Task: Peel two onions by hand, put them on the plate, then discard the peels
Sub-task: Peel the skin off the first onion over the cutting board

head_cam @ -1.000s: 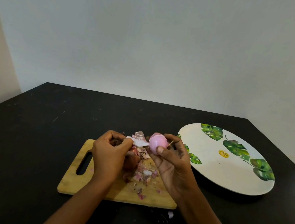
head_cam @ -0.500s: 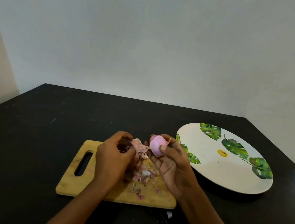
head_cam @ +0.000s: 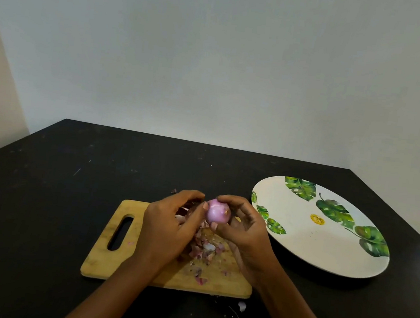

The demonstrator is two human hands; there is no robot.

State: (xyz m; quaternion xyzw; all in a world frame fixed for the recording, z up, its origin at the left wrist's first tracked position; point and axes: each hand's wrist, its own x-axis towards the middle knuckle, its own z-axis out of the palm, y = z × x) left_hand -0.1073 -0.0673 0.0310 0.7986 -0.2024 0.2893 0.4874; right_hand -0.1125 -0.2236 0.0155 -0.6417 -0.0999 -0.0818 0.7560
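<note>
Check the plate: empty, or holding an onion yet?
Empty: the plate shows only leaf print and a yellow mark; the onion is in the right hand.

Dim, soft, slightly blurred wide-angle view

This looks like a plain home cooking spot. A wooden cutting board (head_cam: 103, 261) and a leaf-printed plate (head_cam: 299, 237) sit on a black table (head_cam: 43, 192) against bare walls (head_cam: 215, 55).

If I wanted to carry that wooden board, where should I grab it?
Probably by the handle slot at the wooden board's left end, coming in from the left. Fingers can hook through that hole, and that end is bare. The peels lie heaped toward the right, so keep it level.
</note>
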